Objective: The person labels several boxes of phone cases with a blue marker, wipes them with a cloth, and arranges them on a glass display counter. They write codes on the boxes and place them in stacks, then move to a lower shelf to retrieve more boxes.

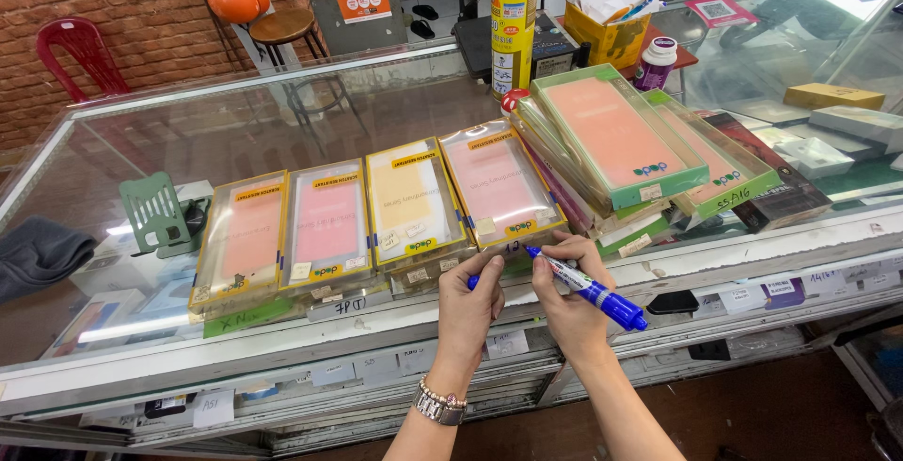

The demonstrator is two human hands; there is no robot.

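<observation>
I am writing with a blue marker (591,288) on the near edge of a flat box (496,184) that has a yellow rim and a pink card inside. The box lies on the glass worktop (282,122), last in a row of four like it, and my hands are at its 6 o'clock side.

My right hand (570,303) has its fingers closed around the marker. My left hand (468,306) has its fingers curled too, with the fingertips resting by the box's near edge, close to the marker tip. I cannot tell if that hand grips anything.

To write well, I think I should press the box flat so it does not slide, keep my wrist still, and make small slow strokes so the ink stays neat.

The marker's long line runs from about 10 o'clock to 4 o'clock. Its tip points up toward 10 o'clock, at the box. Its fat blue end points toward 4 o'clock, away past my right wrist.

A taller pile of green boxes (621,136) sits at 2 o'clock.
</observation>
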